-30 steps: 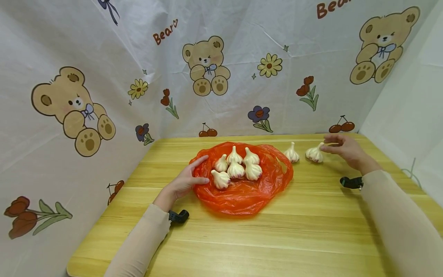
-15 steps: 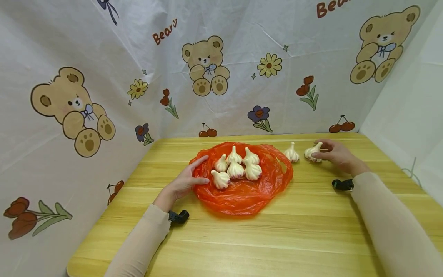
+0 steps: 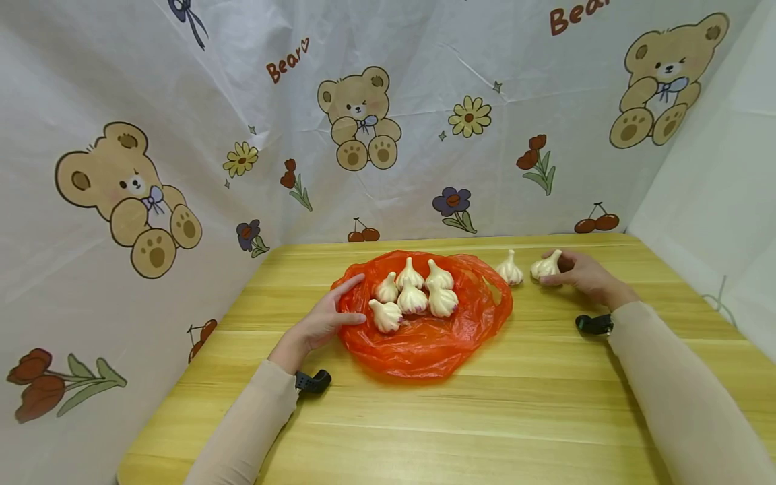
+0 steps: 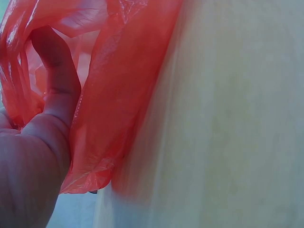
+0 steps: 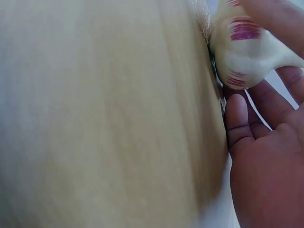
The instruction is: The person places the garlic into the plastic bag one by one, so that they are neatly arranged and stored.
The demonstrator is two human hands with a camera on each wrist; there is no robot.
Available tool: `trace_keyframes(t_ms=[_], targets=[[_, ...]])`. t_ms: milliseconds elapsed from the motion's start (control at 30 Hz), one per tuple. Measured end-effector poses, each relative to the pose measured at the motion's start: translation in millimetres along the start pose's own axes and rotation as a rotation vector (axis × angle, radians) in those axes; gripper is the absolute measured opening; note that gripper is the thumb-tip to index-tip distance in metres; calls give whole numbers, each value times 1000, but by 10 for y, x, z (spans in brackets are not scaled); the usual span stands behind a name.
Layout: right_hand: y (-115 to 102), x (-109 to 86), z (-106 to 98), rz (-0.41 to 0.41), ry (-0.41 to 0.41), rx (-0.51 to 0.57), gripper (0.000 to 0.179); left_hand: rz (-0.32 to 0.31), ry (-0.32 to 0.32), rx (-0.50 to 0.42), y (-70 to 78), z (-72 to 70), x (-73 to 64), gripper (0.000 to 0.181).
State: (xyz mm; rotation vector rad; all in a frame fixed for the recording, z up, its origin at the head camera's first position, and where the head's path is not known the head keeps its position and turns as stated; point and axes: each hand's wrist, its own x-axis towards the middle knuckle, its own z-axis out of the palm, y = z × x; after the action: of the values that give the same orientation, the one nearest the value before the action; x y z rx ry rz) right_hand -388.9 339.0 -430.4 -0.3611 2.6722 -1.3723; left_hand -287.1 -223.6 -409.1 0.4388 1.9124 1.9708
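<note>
In the head view my left hand [image 3: 321,316] lies at the left side of a crumpled red plastic bag [image 3: 418,350], its thumb and forefinger spread over the edge. The left wrist view shows a finger [image 4: 59,76] inside the bag's opening. Several garlic bulbs [image 3: 412,300] sit together in the bag. At the back right my right hand [image 3: 585,273] holds another garlic bulb [image 3: 545,267] between thumb and fingers. The right wrist view shows that bulb [image 5: 237,57] with purple-red streaks, close to the tabletop. A further garlic bulb [image 3: 510,269] stands beside the bag's right handle loop.
The wooden table [image 3: 436,431] ends at a white curtain [image 3: 412,195] printed with bears and flowers. Plain white sheeting [image 3: 715,195] borders the right side, with a thin cable [image 3: 721,303] near the table edge. Black wrist devices [image 3: 313,382] sit on both wrists.
My right hand has moved left to the outer garlic bulb and closed its fingers round it. The left hand and the bag stay in place.
</note>
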Motion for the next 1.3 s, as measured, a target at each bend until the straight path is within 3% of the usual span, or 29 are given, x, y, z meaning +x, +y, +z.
trace_keyframes(t_ms=[467,933,1300], targets=[[-4,6,10,12,7,-33,69,-5,1,6,5,-6,2,92],[-207,-119,-11,-9,17,-97,72,-3,5,3,3,-1,-4,92],[-404,-179,2,-54,33,-2,65,-9,-6,-1,13,-1,-9,92]])
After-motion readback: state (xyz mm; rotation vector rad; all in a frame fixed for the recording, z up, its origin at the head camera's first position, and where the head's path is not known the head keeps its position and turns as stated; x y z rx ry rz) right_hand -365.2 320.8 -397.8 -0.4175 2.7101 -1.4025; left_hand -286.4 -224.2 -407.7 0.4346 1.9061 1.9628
